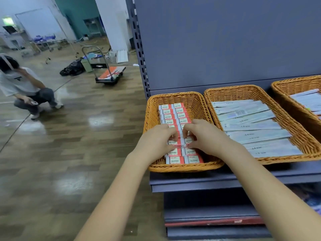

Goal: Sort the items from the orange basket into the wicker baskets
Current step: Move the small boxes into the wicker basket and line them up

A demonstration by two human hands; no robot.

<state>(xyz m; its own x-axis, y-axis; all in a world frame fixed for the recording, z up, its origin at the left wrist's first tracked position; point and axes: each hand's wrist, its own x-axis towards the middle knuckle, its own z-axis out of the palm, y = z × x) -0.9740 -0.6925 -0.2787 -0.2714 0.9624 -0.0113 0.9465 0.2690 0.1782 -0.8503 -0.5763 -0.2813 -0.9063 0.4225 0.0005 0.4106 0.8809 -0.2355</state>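
A wicker basket (175,168) on the grey shelf holds two rows of small red-and-white 2B boxes (175,160). Both my hands are inside it, over the middle of the rows. My left hand (159,138) has its fingers curled down onto a box in the left row. My right hand (199,134) pinches a box (188,141) in the right row between thumb and fingers. The boxes under my hands are partly hidden. The orange basket is not in view.
A second wicker basket (260,89) to the right holds long pale flat packets (253,126). A third wicker basket (295,82) sits at the far right. A person (26,87) crouches on the wooden floor at left; a flat trolley (109,73) stands further back.
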